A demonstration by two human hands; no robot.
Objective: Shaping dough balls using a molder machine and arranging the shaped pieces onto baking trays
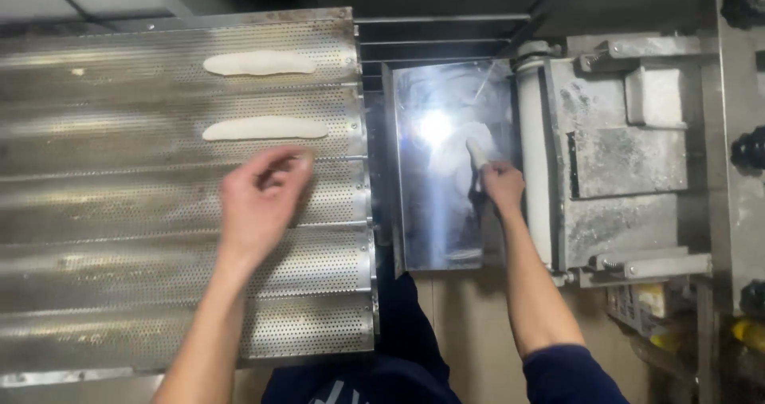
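A perforated, corrugated metal baking tray [119, 276] fills the left side. Two long pale dough pieces lie in its upper channels: one [259, 62] at the top, the other [264, 128] one channel below. My left hand [261, 201] hovers over the tray just below the second piece, fingers loosely curled and holding nothing. My right hand [502, 185] reaches onto the shiny steel chute [430, 229] of the dough machine and grips the end of a pale dough piece [477, 154] lying there.
A white roller [532, 149] runs along the chute's right edge. The floured grey machine body [629, 157] stands to the right, with black knobs [749, 151] on its far side. Dark shelving lies beyond the tray.
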